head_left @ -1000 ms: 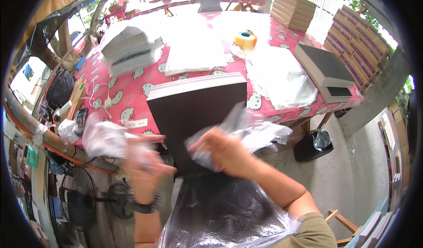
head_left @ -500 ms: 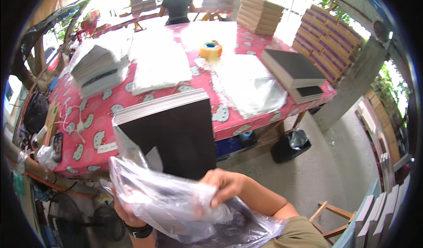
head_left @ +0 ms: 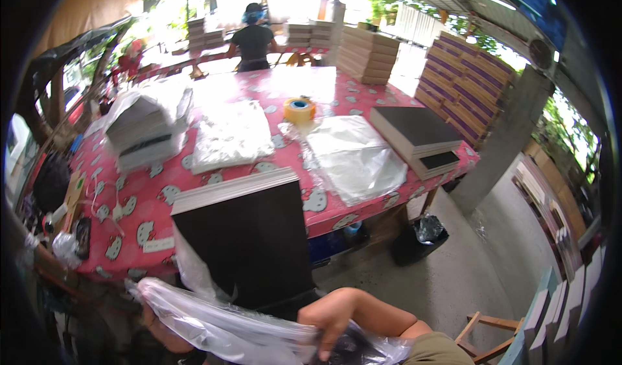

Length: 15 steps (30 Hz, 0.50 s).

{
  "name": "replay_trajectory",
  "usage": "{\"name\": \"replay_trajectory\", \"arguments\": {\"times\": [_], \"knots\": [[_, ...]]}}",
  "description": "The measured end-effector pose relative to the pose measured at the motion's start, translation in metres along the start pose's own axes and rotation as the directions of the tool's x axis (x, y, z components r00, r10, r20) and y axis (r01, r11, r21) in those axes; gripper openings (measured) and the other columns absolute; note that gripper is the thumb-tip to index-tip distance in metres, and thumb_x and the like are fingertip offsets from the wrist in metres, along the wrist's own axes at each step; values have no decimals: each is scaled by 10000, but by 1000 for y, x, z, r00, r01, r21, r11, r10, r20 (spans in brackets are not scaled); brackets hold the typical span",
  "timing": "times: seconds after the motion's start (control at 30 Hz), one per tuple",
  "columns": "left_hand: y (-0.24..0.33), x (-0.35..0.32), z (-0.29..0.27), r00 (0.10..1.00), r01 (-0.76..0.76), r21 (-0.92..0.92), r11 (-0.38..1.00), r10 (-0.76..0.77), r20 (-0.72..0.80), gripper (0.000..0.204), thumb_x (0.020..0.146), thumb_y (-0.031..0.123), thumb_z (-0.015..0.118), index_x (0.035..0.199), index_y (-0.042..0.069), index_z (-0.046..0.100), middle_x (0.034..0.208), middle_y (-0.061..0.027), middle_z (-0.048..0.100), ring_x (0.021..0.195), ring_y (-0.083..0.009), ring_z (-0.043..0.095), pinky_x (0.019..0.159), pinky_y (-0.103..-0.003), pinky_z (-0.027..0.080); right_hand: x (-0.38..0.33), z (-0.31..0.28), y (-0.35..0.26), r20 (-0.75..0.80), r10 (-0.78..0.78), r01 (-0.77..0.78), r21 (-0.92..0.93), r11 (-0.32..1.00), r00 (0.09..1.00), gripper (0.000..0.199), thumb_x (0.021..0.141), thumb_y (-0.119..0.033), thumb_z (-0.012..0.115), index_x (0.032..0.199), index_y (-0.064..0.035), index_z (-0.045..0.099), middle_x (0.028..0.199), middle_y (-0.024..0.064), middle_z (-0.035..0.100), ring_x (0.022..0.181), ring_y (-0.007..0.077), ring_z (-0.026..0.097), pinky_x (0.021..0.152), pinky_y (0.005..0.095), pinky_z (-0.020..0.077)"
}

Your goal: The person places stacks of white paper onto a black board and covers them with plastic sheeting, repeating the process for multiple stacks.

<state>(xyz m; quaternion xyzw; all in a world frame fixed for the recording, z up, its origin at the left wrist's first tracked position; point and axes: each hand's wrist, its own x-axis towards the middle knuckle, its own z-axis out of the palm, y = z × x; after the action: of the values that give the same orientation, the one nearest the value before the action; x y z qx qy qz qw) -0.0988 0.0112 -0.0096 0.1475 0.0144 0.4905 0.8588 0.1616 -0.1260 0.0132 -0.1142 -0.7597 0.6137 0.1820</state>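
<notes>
A clear plastic bag (head_left: 227, 326) is stretched sideways between my two hands, low in the view. My left hand (head_left: 159, 326) is closed on its left end, the fingers partly behind the film. My right hand (head_left: 332, 314) grips the other end, fingers bent down over the plastic. Just beyond the bag, a thick stack of black boards with white edges (head_left: 246, 235) stands tilted at the table's front edge. Part of the film reaches up along the stack's lower left side, and the plastic hides the stack's bottom.
The table has a pink patterned cover (head_left: 139, 196). On it lie flat clear bags (head_left: 356, 157), a white plastic-wrapped pile (head_left: 233, 135), a tape roll (head_left: 299, 110) and dark-topped boards (head_left: 418, 128). A black bin (head_left: 420, 245) stands right. Another person (head_left: 253, 44) sits beyond.
The bag has gone from bunched up to drawn out long and lower. My left hand has moved left and down, and my right hand lower. The view has tilted up slightly.
</notes>
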Motion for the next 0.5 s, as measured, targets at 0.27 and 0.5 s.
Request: {"name": "replay_trajectory", "arguments": {"times": [0.27,0.5], "knots": [[-25,-1,-21,312,-6,524,851,-497,810,393,742,353,635,912,4,572,861,-87,581,680,-207,531,635,-311,433,-24,-7,-8,-793,-265,714,280,642,549,238,759,-171,630,895,22,602,800,130,609,728,225,574,662,329,439],[9,-1,-31,848,-378,846,376,506,154,514,877,451,327,1155,35,445,998,-110,554,808,-172,557,669,-304,478,-2,-15,1,-43,-287,290,124,949,957,198,746,-122,638,868,32,607,775,140,605,680,236,568,616,343,424]]}}
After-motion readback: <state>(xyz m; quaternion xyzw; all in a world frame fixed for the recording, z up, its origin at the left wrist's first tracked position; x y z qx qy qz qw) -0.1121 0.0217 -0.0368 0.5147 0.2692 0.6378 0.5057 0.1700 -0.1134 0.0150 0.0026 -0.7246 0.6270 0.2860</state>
